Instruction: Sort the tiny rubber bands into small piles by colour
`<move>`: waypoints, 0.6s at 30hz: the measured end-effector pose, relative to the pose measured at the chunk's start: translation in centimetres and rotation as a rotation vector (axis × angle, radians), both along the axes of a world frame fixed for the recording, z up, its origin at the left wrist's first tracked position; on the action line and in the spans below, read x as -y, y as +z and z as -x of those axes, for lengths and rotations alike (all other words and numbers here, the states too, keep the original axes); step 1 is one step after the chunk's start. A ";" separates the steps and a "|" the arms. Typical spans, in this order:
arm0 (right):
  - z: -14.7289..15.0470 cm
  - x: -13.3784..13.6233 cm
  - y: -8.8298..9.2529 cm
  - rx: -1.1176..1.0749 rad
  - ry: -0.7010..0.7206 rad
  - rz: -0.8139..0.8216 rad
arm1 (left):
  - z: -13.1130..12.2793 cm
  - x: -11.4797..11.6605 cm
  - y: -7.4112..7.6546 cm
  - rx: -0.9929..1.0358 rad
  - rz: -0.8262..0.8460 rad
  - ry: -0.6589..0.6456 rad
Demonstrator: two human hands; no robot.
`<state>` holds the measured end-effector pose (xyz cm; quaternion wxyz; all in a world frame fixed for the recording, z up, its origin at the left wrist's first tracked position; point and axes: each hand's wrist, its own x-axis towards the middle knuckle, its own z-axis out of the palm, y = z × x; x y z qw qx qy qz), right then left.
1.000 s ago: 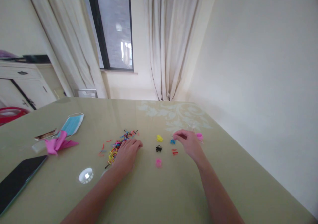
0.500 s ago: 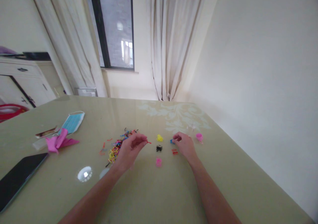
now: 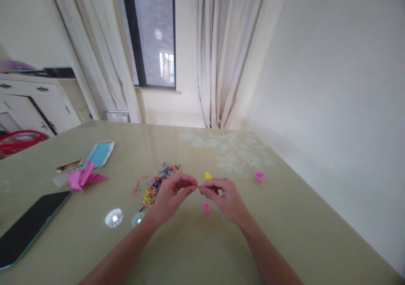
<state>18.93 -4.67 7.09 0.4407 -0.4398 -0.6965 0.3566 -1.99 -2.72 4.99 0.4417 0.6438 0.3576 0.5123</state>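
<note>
My left hand (image 3: 172, 194) and my right hand (image 3: 223, 198) meet above the table (image 3: 196, 251), both pinching a small red rubber band (image 3: 198, 186) stretched between their fingertips. A mixed pile of coloured rubber bands (image 3: 155, 184) lies just left of my left hand. Sorted little heaps sit around my hands: a yellow heap (image 3: 208, 176) beyond them, a pink heap (image 3: 206, 208) below them, and another pink heap (image 3: 260, 177) to the right. Other heaps are hidden under my right hand.
On the left of the table lie a black phone (image 3: 30, 226), a pink folded paper (image 3: 84, 178), a blue face mask (image 3: 101, 153) and a small wrapper (image 3: 68, 165). A white cabinet (image 3: 34, 108) and curtains (image 3: 221, 53) stand beyond; a wall runs along the right.
My left hand lifted a red band out of the mixed pile and moved right. My right hand left the sorted heaps and came left to pinch the band's other end.
</note>
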 end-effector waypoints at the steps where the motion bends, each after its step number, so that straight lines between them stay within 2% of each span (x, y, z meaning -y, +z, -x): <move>1: -0.2 0.0 0.2 -0.032 -0.001 0.003 | 0.3 -0.2 0.0 -0.032 -0.002 0.010; 4: -0.9 0.3 1.1 -0.203 0.013 0.054 | 1.5 -1.0 -0.3 -0.258 -0.040 0.153; 7: -1.4 1.0 2.2 -0.340 0.017 0.086 | 2.7 -1.8 -1.2 -0.712 -0.170 0.349; 10: -1.6 1.7 2.9 -0.367 0.020 0.074 | 3.2 -2.2 -2.3 -1.059 -0.211 0.386; 13: -1.6 2.1 3.2 -0.368 0.032 0.055 | 3.1 -2.3 -3.0 -1.182 -0.200 0.339; 18: -1.6 2.3 4.2 -0.381 0.045 0.011 | 3.1 -2.6 -3.0 -1.224 -0.185 0.308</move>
